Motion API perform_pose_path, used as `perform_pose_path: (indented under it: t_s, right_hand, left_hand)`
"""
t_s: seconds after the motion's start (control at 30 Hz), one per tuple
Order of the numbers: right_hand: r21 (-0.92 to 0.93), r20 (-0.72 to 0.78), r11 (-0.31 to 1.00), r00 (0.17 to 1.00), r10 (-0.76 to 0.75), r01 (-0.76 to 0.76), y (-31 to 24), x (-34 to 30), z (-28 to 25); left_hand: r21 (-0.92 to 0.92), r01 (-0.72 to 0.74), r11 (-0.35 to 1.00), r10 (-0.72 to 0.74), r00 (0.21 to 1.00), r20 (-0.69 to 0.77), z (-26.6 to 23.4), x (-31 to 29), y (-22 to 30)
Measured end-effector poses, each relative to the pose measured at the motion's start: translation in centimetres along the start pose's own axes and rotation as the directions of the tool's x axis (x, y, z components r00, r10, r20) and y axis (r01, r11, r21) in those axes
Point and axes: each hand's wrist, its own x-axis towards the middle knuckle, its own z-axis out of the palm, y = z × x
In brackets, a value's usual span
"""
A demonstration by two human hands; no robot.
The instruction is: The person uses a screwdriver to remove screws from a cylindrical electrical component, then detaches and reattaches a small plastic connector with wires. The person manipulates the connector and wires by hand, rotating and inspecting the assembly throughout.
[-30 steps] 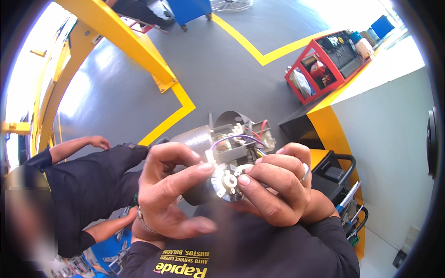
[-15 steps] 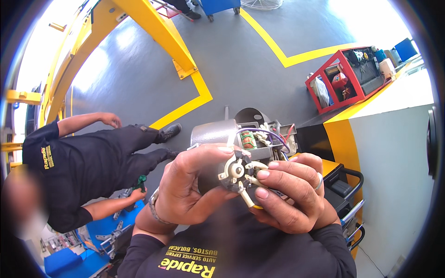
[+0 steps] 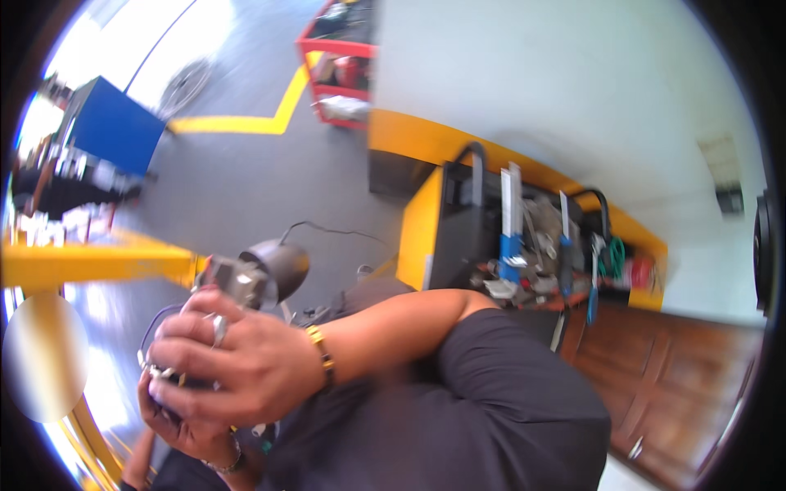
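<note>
I hold a small electric motor [image 3: 236,281] in both hands at the lower left of the head view. It has a grey metal body, a black domed part [image 3: 280,260] and loose wires. My right hand [image 3: 233,364], with a ring and a gold bracelet, wraps over the top of it. Its forearm reaches across from the right. My left hand [image 3: 173,419], with a silver wristband, grips it from below and is mostly hidden. The picture is blurred by motion.
A yellow and black tool cart [image 3: 434,233] with blue-handled tools stands just right of my hands. A red cart [image 3: 337,78] and a blue cabinet [image 3: 110,131] stand farther off on the grey floor. A yellow beam [image 3: 90,263] runs at left; brown wooden doors [image 3: 679,385] are at right.
The view has swung sharply to the right. My hands and the motor now sit at the lower left, with my right hand on top. The person on the floor is out of view.
</note>
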Motion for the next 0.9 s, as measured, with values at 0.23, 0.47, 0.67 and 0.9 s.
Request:
perform_pose_path:
  t_s: [0.23, 0.47, 0.67, 0.9]
  right_hand:
    - [-0.012, -0.093, 1.0, 0.995, -0.027, 0.026, -6.9, -2.5, -5.5]
    - [-0.192, 0.055, 0.932, 0.944, 0.324, -0.309, -13.7, -12.9, -10.2]
    - [-0.206, 0.134, 0.858, 0.855, 0.501, -0.471, -17.8, -17.1, -16.6]
    - [0.013, 0.405, 0.7, 0.644, 0.649, -0.714, -19.9, -24.1, -25.5]
  left_hand:
    - [0.123, -0.059, 0.991, 0.035, 0.981, 0.191, -2.0, 5.0, -2.7]
    - [0.059, -0.172, 0.983, 0.157, 0.966, 0.206, -4.7, 16.0, -14.7]
    - [0.241, -0.654, 0.717, 0.577, 0.751, 0.319, 3.2, 6.1, -4.0]
    - [0.377, -0.734, 0.565, 0.681, 0.673, 0.289, 3.8, 7.1, -3.7]
